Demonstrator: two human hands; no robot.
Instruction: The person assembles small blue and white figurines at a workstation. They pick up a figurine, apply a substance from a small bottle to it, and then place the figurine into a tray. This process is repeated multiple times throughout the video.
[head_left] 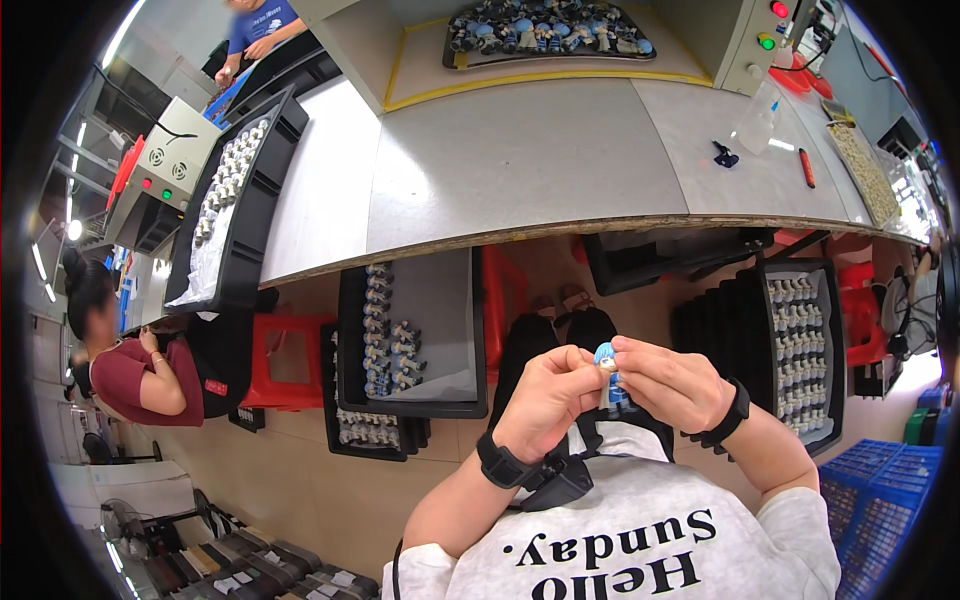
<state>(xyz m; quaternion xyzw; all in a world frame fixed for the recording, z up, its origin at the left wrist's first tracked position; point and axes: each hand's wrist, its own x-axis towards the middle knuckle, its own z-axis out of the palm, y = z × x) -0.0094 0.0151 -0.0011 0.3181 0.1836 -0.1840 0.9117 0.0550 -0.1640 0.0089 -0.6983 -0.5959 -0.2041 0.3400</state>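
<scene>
A: Any writing about?
B: Large black lettering (610, 545) on the person's mottled pale shirt (760, 535), upside down from this view. A co-worker's blue shirt (265, 25) at the top has small pale print, too tiny to make out.

A: And the hands?
B: Left hand (548, 395) and right hand (680, 388) meet in front of the chest, fingertips pinched on one small figure (605, 356) from either side. Each wrist wears a black band.

A: What is the figure like?
B: Smooth and glossy, like plastic: rounded light-blue hair, a pale face, a blue-and-white body below. The fingers cover part of it. It is held in the air, near side of the table (520, 150), apart from its edge.

A: More of them?
B: A dark tray (548, 62) inside the open-fronted cabinet (745, 60) is heaped with blue-haired ones. Left of the hands, a black crate (440, 285) with a grey liner holds rows of small blue-and-white pieces; at the right, another crate (800, 350) has pale ones in lines.

A: The surface?
B: Flat, grey and shiny, with a rough worn front edge and yellow tape along the cabinet opening. A clear bottle (757, 122) and a red pen (806, 168) sit at its right.

A: The room?
B: Tan floor (300, 490), a red plastic stool (290, 365), a seated co-worker in a dark red top (150, 375), and blue lattice crates (880, 510) low on the right.
</scene>
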